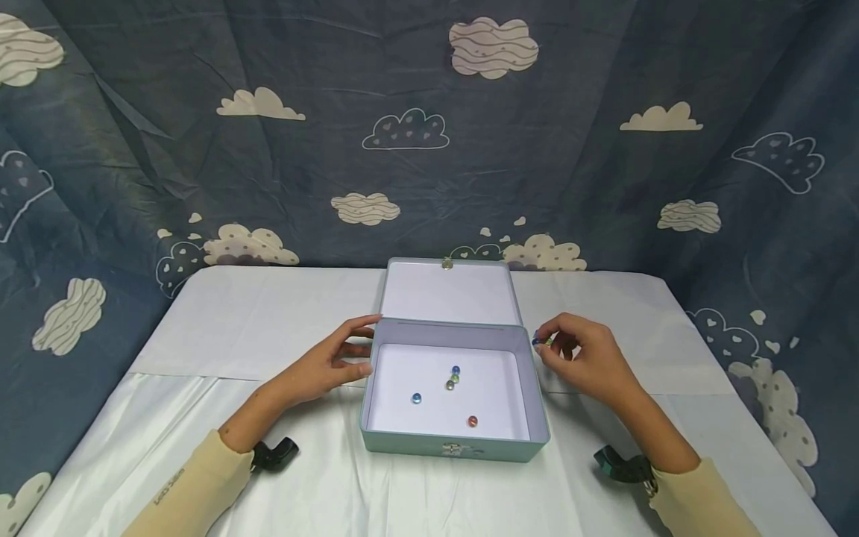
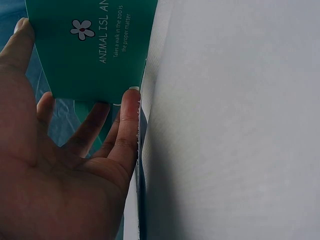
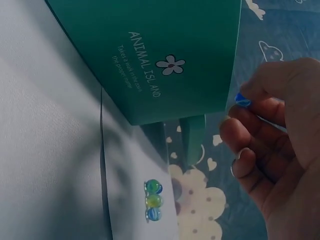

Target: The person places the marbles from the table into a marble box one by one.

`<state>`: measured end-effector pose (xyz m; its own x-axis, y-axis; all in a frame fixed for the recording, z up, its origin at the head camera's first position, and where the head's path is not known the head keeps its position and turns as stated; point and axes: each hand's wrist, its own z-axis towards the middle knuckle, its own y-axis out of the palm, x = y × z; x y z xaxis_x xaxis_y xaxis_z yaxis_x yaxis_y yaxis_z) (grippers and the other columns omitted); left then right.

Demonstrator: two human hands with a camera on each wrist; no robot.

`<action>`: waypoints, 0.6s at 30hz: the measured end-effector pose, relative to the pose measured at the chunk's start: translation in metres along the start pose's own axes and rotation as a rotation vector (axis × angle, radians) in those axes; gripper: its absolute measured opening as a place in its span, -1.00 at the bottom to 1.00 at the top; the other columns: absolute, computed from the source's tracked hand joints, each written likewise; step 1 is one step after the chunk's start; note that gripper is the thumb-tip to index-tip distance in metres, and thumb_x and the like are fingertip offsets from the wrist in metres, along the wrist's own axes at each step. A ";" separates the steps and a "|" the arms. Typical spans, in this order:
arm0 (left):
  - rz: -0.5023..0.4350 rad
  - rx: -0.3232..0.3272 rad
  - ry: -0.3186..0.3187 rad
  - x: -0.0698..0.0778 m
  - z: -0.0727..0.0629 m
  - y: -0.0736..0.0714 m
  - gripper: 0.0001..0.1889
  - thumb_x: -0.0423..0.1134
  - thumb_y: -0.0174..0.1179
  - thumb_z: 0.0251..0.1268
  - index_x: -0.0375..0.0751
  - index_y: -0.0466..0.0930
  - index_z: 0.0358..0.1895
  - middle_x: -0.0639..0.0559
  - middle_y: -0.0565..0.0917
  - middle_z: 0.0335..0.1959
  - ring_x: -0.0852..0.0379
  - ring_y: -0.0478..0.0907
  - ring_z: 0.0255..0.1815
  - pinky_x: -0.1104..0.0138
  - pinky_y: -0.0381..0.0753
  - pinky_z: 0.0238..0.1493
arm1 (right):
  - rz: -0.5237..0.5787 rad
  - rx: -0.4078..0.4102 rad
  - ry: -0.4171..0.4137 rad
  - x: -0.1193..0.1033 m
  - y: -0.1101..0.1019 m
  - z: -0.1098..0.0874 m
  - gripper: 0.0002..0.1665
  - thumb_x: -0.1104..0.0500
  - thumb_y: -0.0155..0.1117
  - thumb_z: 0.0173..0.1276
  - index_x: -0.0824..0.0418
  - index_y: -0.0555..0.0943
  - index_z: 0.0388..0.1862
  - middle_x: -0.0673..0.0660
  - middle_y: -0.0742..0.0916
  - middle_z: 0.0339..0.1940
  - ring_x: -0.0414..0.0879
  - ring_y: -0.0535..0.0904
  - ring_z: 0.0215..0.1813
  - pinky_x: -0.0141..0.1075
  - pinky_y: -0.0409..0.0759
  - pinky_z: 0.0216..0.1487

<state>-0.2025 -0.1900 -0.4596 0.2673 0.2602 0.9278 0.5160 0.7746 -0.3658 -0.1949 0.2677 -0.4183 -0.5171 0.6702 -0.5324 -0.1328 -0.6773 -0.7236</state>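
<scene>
A green tin box [image 1: 456, 446] stands with its lid [image 1: 448, 291] hinged back. Inside are several glass marbles, among them a red marble [image 1: 473, 421] and a light-blue marble [image 1: 417, 398]; others cluster nearer the middle. My left hand [image 1: 333, 356] rests its fingers, fairly straight, against the box's left side. Just off the right wall, my right hand [image 1: 585, 356] pinches a blue marble [image 3: 242, 100] between thumb and finger. In the right wrist view, three marbles [image 3: 154, 201] lie in a row on the white cloth beside the box.
White cloth [image 1: 268, 462] with a seam across it covers the table. A dark curtain [image 1: 322, 171] with cloud prints hangs behind and at both sides. Each wrist wears a black camera, like the left wrist camera [image 1: 277, 455].
</scene>
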 end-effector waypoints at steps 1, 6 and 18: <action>-0.002 -0.001 0.001 0.000 0.000 0.000 -0.18 -0.17 0.32 0.56 0.28 0.07 0.71 -0.19 0.30 0.57 -0.23 0.47 0.49 0.13 0.64 0.27 | 0.010 -0.007 -0.003 -0.001 0.000 0.000 -0.72 0.40 0.52 0.26 0.09 0.74 -0.15 -0.11 0.74 -0.32 -0.17 0.57 -0.38 -0.32 0.58 -0.41; -0.001 -0.003 0.001 0.001 0.000 0.000 -0.18 -0.17 0.32 0.56 0.28 0.07 0.71 -0.19 0.30 0.57 -0.23 0.47 0.49 0.13 0.64 0.26 | 0.047 -0.036 -0.015 -0.002 0.000 -0.001 -0.72 0.40 0.51 0.26 0.08 0.75 -0.15 -0.13 0.74 -0.31 -0.18 0.58 -0.37 -0.31 0.59 -0.41; 0.002 -0.002 -0.003 0.002 -0.001 0.000 -0.18 -0.15 0.32 0.56 0.29 0.07 0.71 -0.18 0.30 0.57 -0.23 0.47 0.49 0.10 0.64 0.27 | 0.090 -0.106 -0.054 -0.002 0.000 -0.001 -0.68 0.42 0.55 0.26 0.05 0.76 -0.13 -0.16 0.72 -0.26 -0.22 0.61 -0.32 -0.33 0.65 -0.34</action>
<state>-0.2016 -0.1900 -0.4580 0.2663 0.2633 0.9272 0.5174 0.7726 -0.3680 -0.1930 0.2668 -0.4179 -0.5679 0.5893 -0.5746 0.0045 -0.6959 -0.7181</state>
